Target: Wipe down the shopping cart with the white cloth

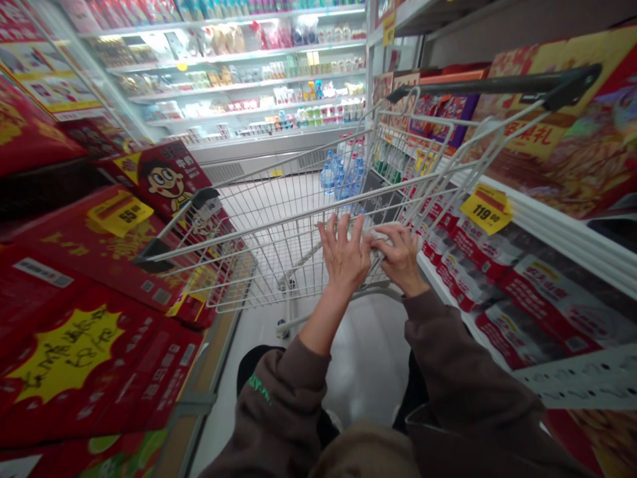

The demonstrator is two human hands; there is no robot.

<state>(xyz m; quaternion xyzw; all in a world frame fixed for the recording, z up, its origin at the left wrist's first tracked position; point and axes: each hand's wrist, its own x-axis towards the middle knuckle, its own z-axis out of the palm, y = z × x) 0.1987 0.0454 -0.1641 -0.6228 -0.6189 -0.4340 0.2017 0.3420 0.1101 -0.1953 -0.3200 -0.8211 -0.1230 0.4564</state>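
Observation:
A white wire shopping cart (279, 199) stands tilted in front of me in a store aisle, its black handle bar (497, 85) up at the right. My left hand (343, 252) lies flat on the cart's rear wire panel with its fingers spread. Beside it, my right hand (401, 255) curls its fingers around the wires of the same panel. Both arms wear brown sleeves. Several blue water bottles (341, 174) show through the far side of the basket.
Red gift boxes (89, 312) are stacked along the left. Shelves at the right carry red packs (497, 279) and a yellow price tag (486, 209) reading 119.00. A lit refrigerated case (249, 73) closes the aisle's far end. Pale floor (368, 358) lies under the cart.

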